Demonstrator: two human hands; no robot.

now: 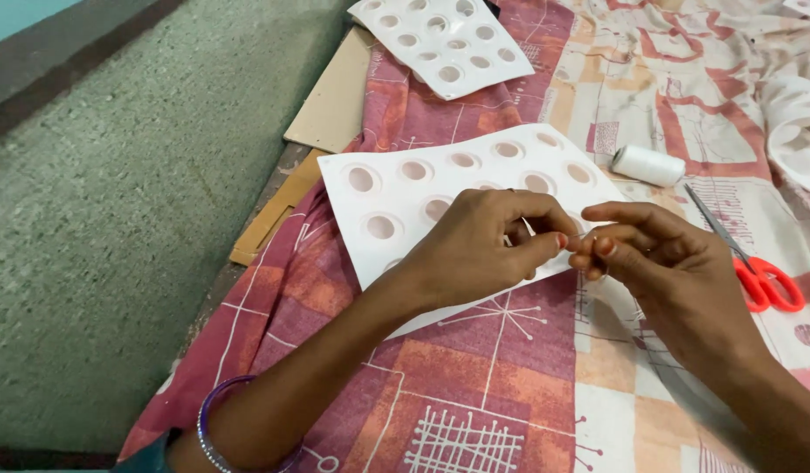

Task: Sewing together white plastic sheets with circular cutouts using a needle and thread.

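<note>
A grey-green speckled floor (116, 219) lies left of a patterned red-and-cream cloth (510, 377), with tan boards (335, 96) at its edge.

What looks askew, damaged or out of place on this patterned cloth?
Nothing stands out. The white plastic tray with round hollows, white thread spool and orange-handled scissors lie intact; left hand and right hand pinch together.

Both hands, left hand (484, 250) and right hand (663, 263), pinch fingertips together over a white perforated sheet (396, 197). Thread spool (648, 165) at 1 o'clock, orange scissors (755, 271) at 3.
</note>
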